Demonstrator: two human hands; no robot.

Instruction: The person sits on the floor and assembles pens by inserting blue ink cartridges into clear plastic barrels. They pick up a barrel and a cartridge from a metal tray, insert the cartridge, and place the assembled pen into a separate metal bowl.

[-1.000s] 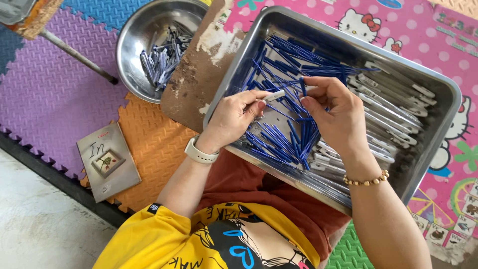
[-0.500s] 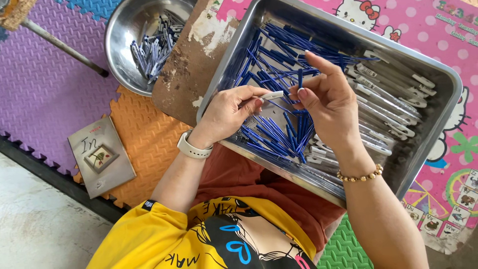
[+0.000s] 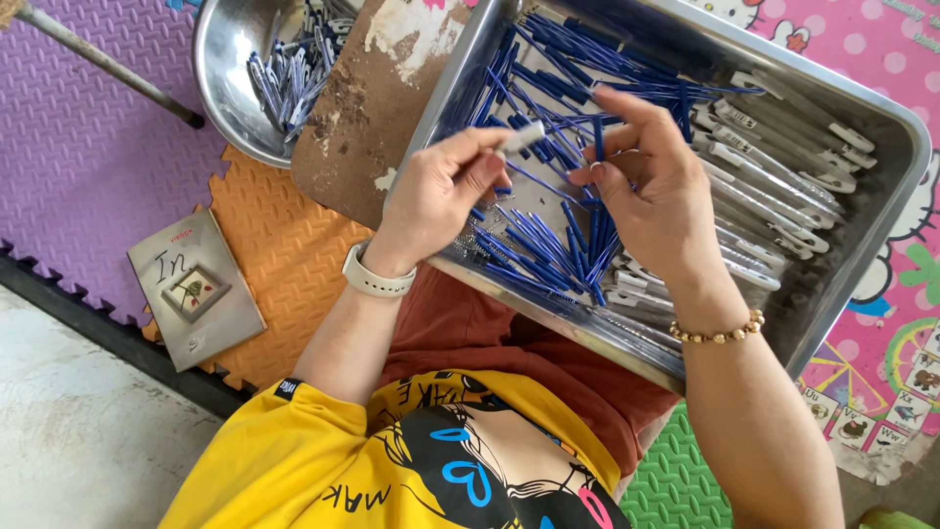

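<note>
Nearest us, our left hand pinches a white pen barrel, grip clamped on it. Just right of it our right hand pinches thin blue refills, fingers closed on them. Under both grips, a steel tray with loose blue refills, white barrels right. Far left of the grips, a bowl of pen parts and a booklet.

The right hand has drawn slightly away from the pen barrel.
</note>
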